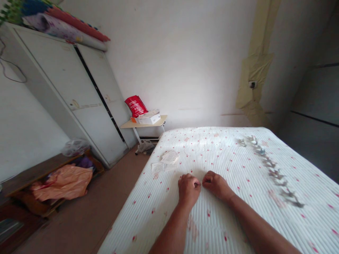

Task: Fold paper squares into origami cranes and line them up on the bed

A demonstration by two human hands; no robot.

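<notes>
Over the striped, red-dotted bed cover (219, 218), my left hand (189, 187) and my right hand (215, 184) are close together with a small gap between them. Both have thumb and fingers curled into a pinch. Anything between the fingertips is too small or hidden to make out. Beyond my left hand lie several loose pieces of printed paper (169, 158), some overlapping. To the right of my right hand, a row of small, greyish, pointed shapes (272, 167) runs diagonally along the bed; blur hides their exact kind.
At the bed's far left corner stands a small table (129, 124) with a red bag (136, 106) and a white box (149, 118). A tall grey cabinet (60, 77) is at left, with rolled mats (66, 30) on top. An orange plastic bag (63, 181) lies on a low wooden unit (34, 169).
</notes>
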